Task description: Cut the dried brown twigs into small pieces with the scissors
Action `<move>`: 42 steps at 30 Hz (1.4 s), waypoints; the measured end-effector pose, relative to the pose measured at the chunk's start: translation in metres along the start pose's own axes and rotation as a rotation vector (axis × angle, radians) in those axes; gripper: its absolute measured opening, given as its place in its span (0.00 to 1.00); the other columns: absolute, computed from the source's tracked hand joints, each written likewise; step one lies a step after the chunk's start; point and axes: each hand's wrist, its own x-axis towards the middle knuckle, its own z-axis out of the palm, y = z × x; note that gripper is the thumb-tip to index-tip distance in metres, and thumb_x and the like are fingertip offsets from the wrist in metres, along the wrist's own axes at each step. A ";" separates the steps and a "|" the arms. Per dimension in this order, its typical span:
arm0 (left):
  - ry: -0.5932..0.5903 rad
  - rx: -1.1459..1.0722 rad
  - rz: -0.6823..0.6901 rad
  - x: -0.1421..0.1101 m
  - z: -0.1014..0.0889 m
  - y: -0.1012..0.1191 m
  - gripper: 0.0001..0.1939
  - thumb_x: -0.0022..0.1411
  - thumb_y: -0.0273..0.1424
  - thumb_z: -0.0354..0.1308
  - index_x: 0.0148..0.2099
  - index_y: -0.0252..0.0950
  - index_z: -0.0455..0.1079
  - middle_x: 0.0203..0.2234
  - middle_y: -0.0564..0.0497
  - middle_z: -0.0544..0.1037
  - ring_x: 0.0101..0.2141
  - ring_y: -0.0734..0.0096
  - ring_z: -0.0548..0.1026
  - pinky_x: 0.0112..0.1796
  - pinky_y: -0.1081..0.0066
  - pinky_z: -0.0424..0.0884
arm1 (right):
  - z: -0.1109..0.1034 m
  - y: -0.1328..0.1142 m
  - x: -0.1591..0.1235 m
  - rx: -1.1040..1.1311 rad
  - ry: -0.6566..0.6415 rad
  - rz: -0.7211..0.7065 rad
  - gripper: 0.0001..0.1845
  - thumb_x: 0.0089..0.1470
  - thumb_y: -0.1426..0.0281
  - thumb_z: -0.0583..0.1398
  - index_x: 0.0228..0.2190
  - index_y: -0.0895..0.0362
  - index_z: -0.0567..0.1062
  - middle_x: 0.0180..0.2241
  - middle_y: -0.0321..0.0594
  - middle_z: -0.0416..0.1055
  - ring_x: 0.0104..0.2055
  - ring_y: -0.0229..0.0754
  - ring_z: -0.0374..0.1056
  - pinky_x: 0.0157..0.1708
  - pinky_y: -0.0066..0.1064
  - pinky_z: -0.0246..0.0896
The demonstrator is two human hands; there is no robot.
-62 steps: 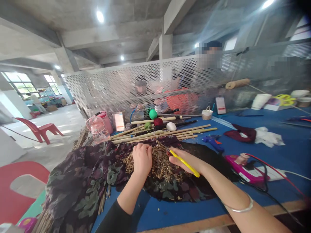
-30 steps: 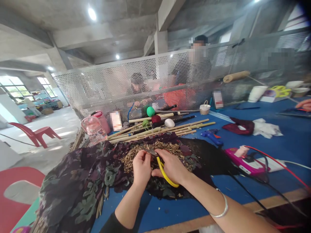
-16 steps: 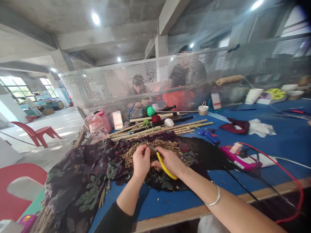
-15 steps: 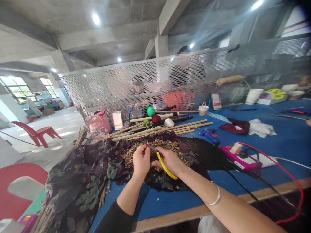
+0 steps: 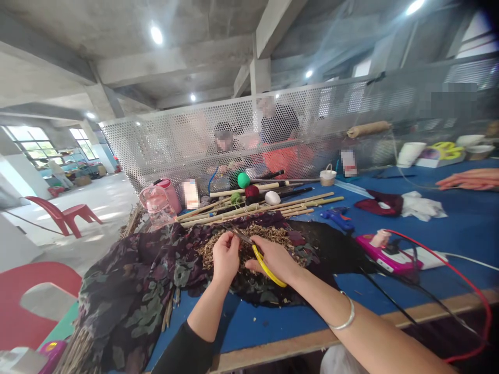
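Yellow-handled scissors (image 5: 266, 267) are gripped in my right hand (image 5: 277, 258), blades pointing up and left toward my left hand (image 5: 226, 257). My left fingers are pinched close by the blades; whatever sits between them is too small to make out. Below both hands lies a heap of brown, dry chopped plant bits (image 5: 268, 234). It rests on a dark floral cloth (image 5: 132, 280) spread over the blue table (image 5: 237, 332).
Behind the heap lie several long sticks (image 5: 257, 208), with green (image 5: 244, 180) and white balls (image 5: 272, 198). A blue glue gun (image 5: 338, 217) and a magenta power strip (image 5: 390, 254) are rightward. Another person's hand (image 5: 468, 179) rests at far right. A perforated screen (image 5: 163, 140) stands behind.
Another person's hand has come further into view at the right edge. A person behind the screen has leaned left. My hands and the scissors hold nearly the same position.
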 end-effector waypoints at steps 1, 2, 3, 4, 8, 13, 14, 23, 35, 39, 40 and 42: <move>-0.002 0.004 0.004 0.000 0.000 -0.001 0.11 0.57 0.37 0.52 0.30 0.34 0.68 0.22 0.53 0.70 0.24 0.74 0.66 0.27 0.76 0.63 | 0.000 0.000 0.000 -0.017 0.003 -0.016 0.28 0.47 0.54 0.60 0.46 0.56 0.66 0.41 0.46 0.71 0.41 0.48 0.69 0.37 0.32 0.59; -0.007 0.008 0.006 0.000 0.000 -0.002 0.11 0.57 0.37 0.52 0.30 0.34 0.68 0.22 0.53 0.70 0.24 0.74 0.66 0.28 0.76 0.63 | 0.000 0.001 0.000 -0.031 0.005 -0.024 0.29 0.47 0.55 0.60 0.47 0.56 0.65 0.44 0.47 0.70 0.44 0.48 0.68 0.40 0.34 0.59; -0.011 0.011 0.006 0.000 0.000 -0.003 0.11 0.57 0.37 0.52 0.30 0.35 0.69 0.22 0.53 0.71 0.24 0.74 0.66 0.28 0.76 0.63 | 0.001 0.001 0.000 -0.042 0.006 -0.026 0.30 0.47 0.55 0.60 0.48 0.56 0.64 0.45 0.47 0.69 0.46 0.49 0.67 0.42 0.35 0.59; -0.015 0.017 0.009 0.000 0.001 -0.003 0.11 0.56 0.36 0.52 0.31 0.35 0.69 0.22 0.53 0.71 0.25 0.74 0.66 0.28 0.75 0.63 | 0.001 0.002 0.000 -0.052 0.009 -0.023 0.31 0.47 0.55 0.60 0.49 0.56 0.63 0.46 0.47 0.68 0.46 0.49 0.66 0.42 0.36 0.59; -0.008 0.065 0.042 -0.001 0.001 -0.004 0.10 0.56 0.34 0.52 0.32 0.35 0.71 0.23 0.52 0.73 0.25 0.73 0.68 0.29 0.75 0.64 | 0.003 0.005 0.000 -0.080 0.030 -0.023 0.33 0.45 0.54 0.61 0.50 0.57 0.63 0.44 0.48 0.68 0.47 0.50 0.66 0.44 0.38 0.58; 0.017 0.127 0.072 -0.004 0.001 -0.001 0.10 0.56 0.33 0.51 0.35 0.34 0.72 0.26 0.50 0.75 0.28 0.71 0.70 0.31 0.73 0.65 | 0.003 0.003 0.000 -0.081 0.060 -0.030 0.35 0.42 0.52 0.62 0.48 0.58 0.65 0.40 0.47 0.67 0.43 0.50 0.65 0.43 0.38 0.59; 0.014 0.131 0.069 -0.004 0.002 -0.001 0.10 0.56 0.33 0.51 0.34 0.35 0.72 0.26 0.50 0.75 0.28 0.70 0.70 0.32 0.73 0.65 | 0.002 0.002 0.000 -0.073 0.059 -0.027 0.34 0.43 0.52 0.62 0.47 0.58 0.65 0.39 0.47 0.67 0.42 0.49 0.66 0.42 0.38 0.60; 0.028 0.190 0.102 -0.006 0.000 0.000 0.11 0.57 0.34 0.50 0.29 0.35 0.70 0.21 0.52 0.71 0.24 0.73 0.66 0.27 0.75 0.61 | 0.000 -0.003 -0.001 -0.086 0.063 0.007 0.29 0.45 0.52 0.61 0.44 0.56 0.67 0.37 0.45 0.70 0.40 0.49 0.68 0.39 0.36 0.61; -0.013 0.132 -0.034 -0.002 0.000 -0.001 0.11 0.55 0.35 0.52 0.25 0.35 0.68 0.17 0.55 0.68 0.22 0.74 0.64 0.25 0.75 0.59 | 0.001 -0.002 -0.001 -0.038 0.009 0.031 0.20 0.50 0.54 0.57 0.40 0.54 0.68 0.34 0.43 0.73 0.36 0.47 0.71 0.33 0.31 0.59; 0.015 0.195 -0.023 0.000 -0.004 0.000 0.11 0.54 0.34 0.51 0.24 0.35 0.69 0.17 0.55 0.69 0.21 0.74 0.64 0.25 0.75 0.59 | 0.003 -0.002 -0.001 -0.083 -0.006 0.055 0.20 0.52 0.53 0.56 0.40 0.54 0.69 0.33 0.43 0.74 0.36 0.47 0.71 0.33 0.31 0.59; 0.043 0.230 -0.010 0.002 -0.007 0.001 0.10 0.53 0.33 0.52 0.24 0.35 0.70 0.17 0.55 0.70 0.21 0.74 0.65 0.26 0.75 0.59 | 0.001 -0.002 -0.001 -0.094 -0.001 0.052 0.22 0.51 0.52 0.56 0.41 0.54 0.69 0.35 0.44 0.73 0.38 0.48 0.71 0.35 0.32 0.59; 0.099 0.314 0.017 0.005 -0.013 0.002 0.09 0.52 0.33 0.54 0.25 0.36 0.72 0.19 0.53 0.73 0.22 0.73 0.67 0.28 0.74 0.60 | -0.007 -0.002 0.001 -0.098 0.006 0.037 0.28 0.47 0.50 0.58 0.44 0.55 0.68 0.39 0.46 0.72 0.41 0.50 0.70 0.38 0.34 0.60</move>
